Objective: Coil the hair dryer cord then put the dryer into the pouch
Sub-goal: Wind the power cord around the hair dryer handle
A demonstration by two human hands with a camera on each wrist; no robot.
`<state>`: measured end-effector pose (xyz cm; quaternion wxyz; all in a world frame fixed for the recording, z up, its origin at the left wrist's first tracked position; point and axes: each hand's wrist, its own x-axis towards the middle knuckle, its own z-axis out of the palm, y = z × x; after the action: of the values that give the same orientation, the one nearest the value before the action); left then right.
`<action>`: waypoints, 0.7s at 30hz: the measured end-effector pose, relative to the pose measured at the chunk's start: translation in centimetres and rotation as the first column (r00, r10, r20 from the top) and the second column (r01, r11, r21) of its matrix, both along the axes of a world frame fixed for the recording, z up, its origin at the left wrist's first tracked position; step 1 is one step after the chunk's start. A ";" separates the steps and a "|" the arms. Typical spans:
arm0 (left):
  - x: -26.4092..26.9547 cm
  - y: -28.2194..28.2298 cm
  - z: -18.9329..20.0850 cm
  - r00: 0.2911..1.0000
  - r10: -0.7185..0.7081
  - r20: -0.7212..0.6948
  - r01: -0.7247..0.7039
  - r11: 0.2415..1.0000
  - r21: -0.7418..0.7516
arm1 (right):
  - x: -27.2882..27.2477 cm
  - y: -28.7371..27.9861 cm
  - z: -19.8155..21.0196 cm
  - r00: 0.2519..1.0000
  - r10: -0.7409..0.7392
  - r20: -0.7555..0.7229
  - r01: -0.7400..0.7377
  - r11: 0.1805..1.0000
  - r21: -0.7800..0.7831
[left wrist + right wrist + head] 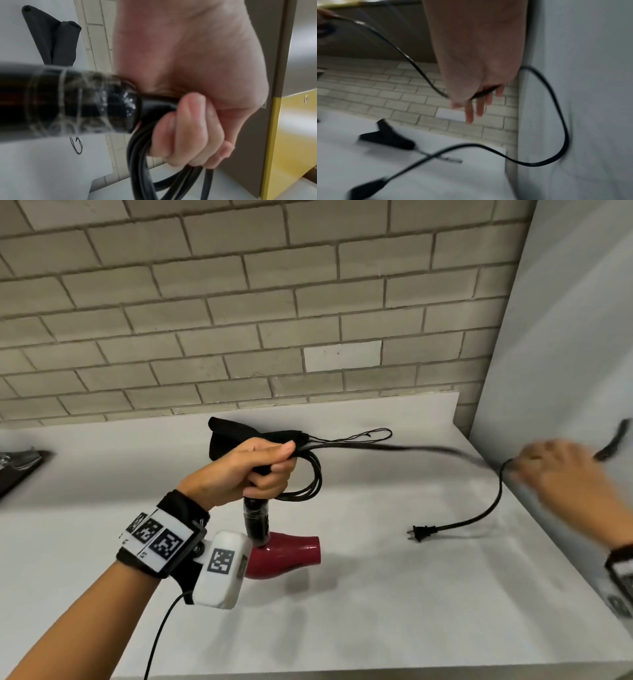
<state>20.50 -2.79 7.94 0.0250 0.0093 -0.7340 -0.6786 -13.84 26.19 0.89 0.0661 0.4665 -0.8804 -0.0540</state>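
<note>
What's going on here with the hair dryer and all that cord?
A person is winding up the hair dryer cord. Their left hand grips the dryer's black handle together with a few finished loops, with the red body hanging below. Their right hand holds the cord farther along, stretched out to the side. The plug end still trails loose on the white counter. The black pouch lies behind on the counter, not yet used.
</note>
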 end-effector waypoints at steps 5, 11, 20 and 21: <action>-1.5 1.0 -1.2 0.999 -0.040 0.009 0.039 0.996 0.085 | 6.6 -0.3 -7.3 0.828 0.187 0.528 -0.196 0.980 -0.039; -2.9 2.3 -1.8 0.996 -0.094 -0.005 0.094 0.979 0.179 | 11.3 -4.6 -6.5 0.667 0.474 0.575 -0.042 0.795 -0.605; -3.4 2.9 -1.4 0.994 -0.088 -0.062 0.101 0.965 0.242 | 11.0 -7.2 -5.2 0.845 0.381 0.375 0.183 0.452 -0.873; -3.5 3.0 -1.3 0.994 -0.079 -0.069 0.094 0.965 0.246 | 11.0 -7.1 -5.9 0.862 0.355 0.363 0.120 0.553 -0.825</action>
<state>17.01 0.18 6.60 0.0157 -0.0397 -0.6417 -0.7657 -2.83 19.04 -4.98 0.0544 0.4376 -0.7524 0.4893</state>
